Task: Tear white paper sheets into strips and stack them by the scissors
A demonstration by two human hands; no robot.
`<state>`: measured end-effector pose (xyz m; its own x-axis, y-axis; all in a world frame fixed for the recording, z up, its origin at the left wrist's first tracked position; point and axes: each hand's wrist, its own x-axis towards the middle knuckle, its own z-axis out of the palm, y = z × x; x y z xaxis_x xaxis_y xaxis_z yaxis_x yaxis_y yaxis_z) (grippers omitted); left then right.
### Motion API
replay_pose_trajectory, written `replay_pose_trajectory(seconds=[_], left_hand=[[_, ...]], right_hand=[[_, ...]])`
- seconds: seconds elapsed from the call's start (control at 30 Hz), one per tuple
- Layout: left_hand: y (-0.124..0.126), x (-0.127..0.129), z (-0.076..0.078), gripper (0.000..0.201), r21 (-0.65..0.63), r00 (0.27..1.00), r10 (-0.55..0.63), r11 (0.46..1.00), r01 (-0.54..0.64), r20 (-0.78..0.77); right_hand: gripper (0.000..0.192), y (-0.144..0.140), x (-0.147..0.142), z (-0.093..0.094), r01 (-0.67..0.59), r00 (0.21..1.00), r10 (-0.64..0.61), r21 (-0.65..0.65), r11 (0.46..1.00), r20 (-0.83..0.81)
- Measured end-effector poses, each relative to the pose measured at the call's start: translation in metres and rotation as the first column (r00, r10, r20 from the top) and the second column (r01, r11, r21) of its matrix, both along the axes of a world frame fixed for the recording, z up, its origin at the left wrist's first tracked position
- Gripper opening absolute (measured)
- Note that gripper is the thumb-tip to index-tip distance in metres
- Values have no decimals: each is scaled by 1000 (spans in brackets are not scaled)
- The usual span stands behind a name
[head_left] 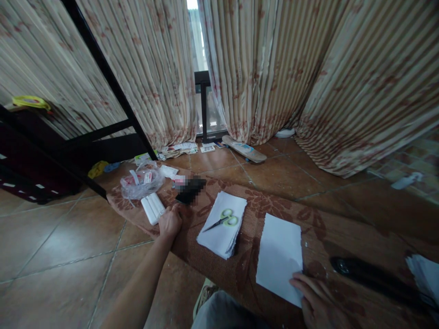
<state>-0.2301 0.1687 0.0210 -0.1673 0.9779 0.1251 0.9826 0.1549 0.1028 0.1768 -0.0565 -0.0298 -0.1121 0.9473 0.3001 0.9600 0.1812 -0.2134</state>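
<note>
My left hand (169, 222) reaches out over the brown patterned mat (254, 214), its fingers closed around the near end of a dark, blurred flat object (190, 190). White sticks (153, 207) lie just left of that hand. My right hand (318, 301) rests flat, fingers apart, on the lower right corner of a single white paper sheet (279, 256). Between the hands sits a stack of white paper (222, 224) with green-handled scissors (224, 219) lying on top.
A clear plastic bag with small items (142, 183) lies at the mat's far left. A black frame (103, 105) stands left, curtains behind. A skateboard (244, 148) and scattered cards lie near the curtains. A dark long object (373, 276) and more paper (425, 274) sit right.
</note>
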Motion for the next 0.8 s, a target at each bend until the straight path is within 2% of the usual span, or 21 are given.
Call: replay_pose_trajectory(seconds=[0.13,0.2,0.27,0.33,0.37,0.43,0.53,0.63,0.8], left_hand=[[-9,2,7,34,22,1000,-17,1000,17,23],[-15,0,13,36,57,999,26,998,-28,37],[-18,-4,20,47,164,987,159,973,-163,36],[-17,-11,24,65,274,943,332,904,-327,29],[-16,-15,24,74,290,917,398,875,-389,28],[-10,-22,22,88,236,884,466,856,-459,29],[-2,-29,14,88,128,872,489,862,-490,41],[-1,-33,8,88,129,868,492,858,-497,70],[-14,-41,10,80,129,833,542,824,-552,105]], right_hand=[[37,0,2,-1,-16,1000,16,-2,1000,16],[36,0,5,-4,-26,999,27,-2,1000,27],[36,0,7,-7,-35,999,35,-3,999,39],[36,0,8,-8,-35,998,36,-3,999,44],[36,1,8,-8,-31,999,31,-7,999,43],[35,1,8,-8,-31,999,31,-5,1000,37],[35,1,8,-9,-36,999,35,12,999,31],[37,0,9,-13,-45,998,45,20,999,33],[36,0,7,-12,-41,998,40,45,998,40]])
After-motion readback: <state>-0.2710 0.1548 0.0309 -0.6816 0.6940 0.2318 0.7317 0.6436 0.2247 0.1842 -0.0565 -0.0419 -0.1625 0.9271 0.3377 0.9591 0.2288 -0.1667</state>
